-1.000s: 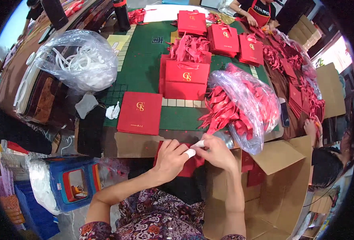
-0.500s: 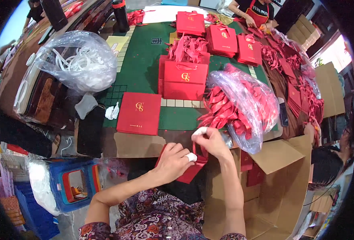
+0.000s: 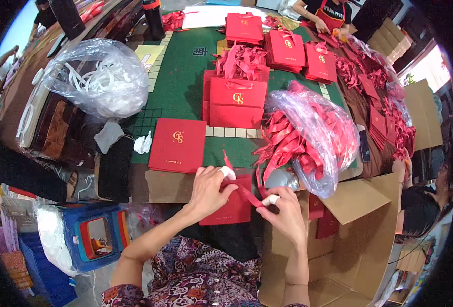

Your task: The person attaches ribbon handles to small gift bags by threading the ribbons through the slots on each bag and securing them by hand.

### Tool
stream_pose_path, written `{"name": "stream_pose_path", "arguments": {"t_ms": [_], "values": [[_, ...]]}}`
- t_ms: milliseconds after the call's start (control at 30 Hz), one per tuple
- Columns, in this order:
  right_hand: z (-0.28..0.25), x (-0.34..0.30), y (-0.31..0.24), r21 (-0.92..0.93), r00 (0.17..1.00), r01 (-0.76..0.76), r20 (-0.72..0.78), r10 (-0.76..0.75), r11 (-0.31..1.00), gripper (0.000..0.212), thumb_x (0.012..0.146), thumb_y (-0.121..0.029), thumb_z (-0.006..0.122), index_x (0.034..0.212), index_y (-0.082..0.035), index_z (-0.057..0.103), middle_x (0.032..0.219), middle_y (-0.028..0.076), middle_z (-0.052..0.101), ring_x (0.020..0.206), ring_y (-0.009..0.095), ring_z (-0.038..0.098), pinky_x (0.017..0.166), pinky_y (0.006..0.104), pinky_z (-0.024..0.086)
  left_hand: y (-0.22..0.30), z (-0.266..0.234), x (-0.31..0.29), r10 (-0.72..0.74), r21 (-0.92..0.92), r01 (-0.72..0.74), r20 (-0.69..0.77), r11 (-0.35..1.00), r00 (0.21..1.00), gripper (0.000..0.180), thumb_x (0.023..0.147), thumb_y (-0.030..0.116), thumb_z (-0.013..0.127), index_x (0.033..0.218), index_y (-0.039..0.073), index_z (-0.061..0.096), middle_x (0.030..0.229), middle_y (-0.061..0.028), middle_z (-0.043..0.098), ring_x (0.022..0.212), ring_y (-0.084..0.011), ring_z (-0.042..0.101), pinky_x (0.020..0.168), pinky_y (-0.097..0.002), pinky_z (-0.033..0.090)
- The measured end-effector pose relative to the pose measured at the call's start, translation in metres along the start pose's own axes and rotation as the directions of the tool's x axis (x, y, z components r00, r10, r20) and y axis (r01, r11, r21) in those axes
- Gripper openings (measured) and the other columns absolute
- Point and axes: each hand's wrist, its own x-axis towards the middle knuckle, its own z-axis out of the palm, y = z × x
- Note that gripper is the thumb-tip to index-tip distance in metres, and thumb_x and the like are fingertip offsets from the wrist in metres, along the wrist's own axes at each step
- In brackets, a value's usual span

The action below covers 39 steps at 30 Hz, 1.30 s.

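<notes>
A red paper gift bag (image 3: 229, 209) lies in front of me at the table's near edge, partly covered by my left hand. Across its top runs a red ribbon (image 3: 247, 193). My left hand (image 3: 208, 192) pinches one part of the ribbon near the bag's upper edge, a ribbon end sticking up beyond the fingers. Farther right, my right hand (image 3: 287, 214) grips the ribbon between thumb and fingers, and the stretch between both hands looks taut. White wrapping covers a finger on each hand. Beyond the left hand lies a flat stack of red bags (image 3: 177, 146).
A clear plastic bag of red ribbons (image 3: 313, 138) bulges at the right, above an open cardboard box (image 3: 354, 245). A standing red bag with ribbons (image 3: 236, 102) and more stacks (image 3: 283, 51) fill the middle. White cords sit in a plastic bag (image 3: 103, 82). Another person (image 3: 323, 15) works across the table.
The bag now lies face-up and flatter. My left hand has risen to its upper edge; my right hand has drawn down and right, stretching the ribbon out.
</notes>
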Motion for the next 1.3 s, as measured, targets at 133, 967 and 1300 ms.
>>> {"name": "stream_pose_path", "arguments": {"t_ms": [133,967,1300], "values": [[-0.002,0.001,-0.026,0.217,0.985,-0.155,-0.040,0.167,0.964,0.015,0.080,-0.015,0.079,0.086,-0.003,0.071,0.077,0.006,0.066,0.074,0.020,0.063,0.067,0.0321,0.049,0.003,0.013,0.001,0.061,0.061,-0.062,0.009,0.996,0.998,0.024,0.078,0.017,0.078,0.096,0.008,0.065,0.094,-0.0109,0.063,0.092,-0.0301,0.059,0.082,-0.0403,0.041],[0.031,-0.014,-0.054,0.183,0.958,0.278,-0.127,-0.258,0.943,0.043,0.066,-0.011,0.088,0.106,-0.023,0.075,0.117,0.004,0.064,0.117,0.032,0.056,0.098,0.0430,0.048,0.009,0.019,-0.056,0.014,-0.458,0.609,0.792,-0.648,0.610,0.014,0.100,0.016,0.051,0.101,0.008,0.062,0.075,-0.0004,0.062,0.069,-0.0151,0.062,0.063,-0.0356,0.052],[-0.004,-0.041,-0.065,0.794,0.923,0.267,-0.373,0.091,0.546,0.019,0.085,0.005,0.063,0.099,-0.006,0.072,0.089,0.007,0.071,0.082,0.022,0.068,0.082,0.0380,0.053,0.003,-0.045,-0.060,-0.142,-0.549,0.685,0.722,0.479,0.677,0.023,0.104,0.025,0.053,0.111,0.005,0.063,0.105,-0.0039,0.066,0.090,-0.0165,0.064,0.082,-0.0295,0.051]]}}
